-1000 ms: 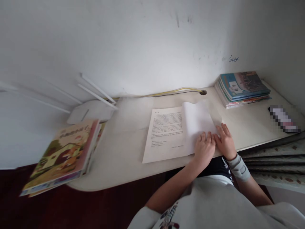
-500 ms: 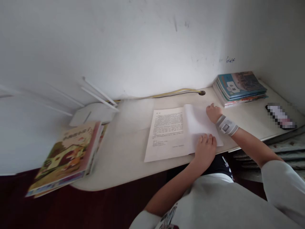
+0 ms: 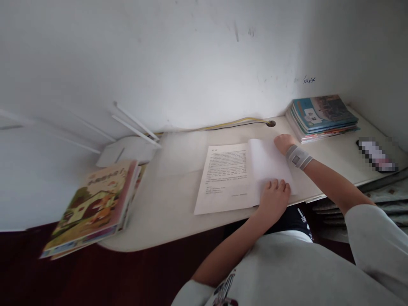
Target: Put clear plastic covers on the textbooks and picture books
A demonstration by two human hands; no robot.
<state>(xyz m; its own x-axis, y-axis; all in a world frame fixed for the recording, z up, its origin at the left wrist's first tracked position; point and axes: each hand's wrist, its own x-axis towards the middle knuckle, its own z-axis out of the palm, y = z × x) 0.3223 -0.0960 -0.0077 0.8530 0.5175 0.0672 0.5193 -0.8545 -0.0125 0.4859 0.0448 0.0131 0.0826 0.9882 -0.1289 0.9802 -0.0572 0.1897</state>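
A printed sheet of text (image 3: pixel 226 178) lies on the desk, and a blank white sheet (image 3: pixel 269 163) is folded or curled over on its right side. My left hand (image 3: pixel 274 197) rests with curled fingers on the near edge of the white sheet. My right hand (image 3: pixel 283 144) sits at the sheet's far edge, its fingers bent out of sight. A grey wrist brace (image 3: pixel 298 156) wraps my right wrist. I cannot tell whether that hand pinches the paper.
A white router (image 3: pixel 127 151) with antennas stands at the wall, behind a stack of picture books (image 3: pixel 92 208) overhanging the desk's left edge. Textbooks (image 3: pixel 321 119) stand back right, near a pixelated object (image 3: pixel 378 155). A cable runs into a desk grommet (image 3: pixel 270 123).
My right hand has moved from beside my left hand to the far edge of the white sheet. My left hand has stayed near the sheet's near edge, and the view has shifted slightly.
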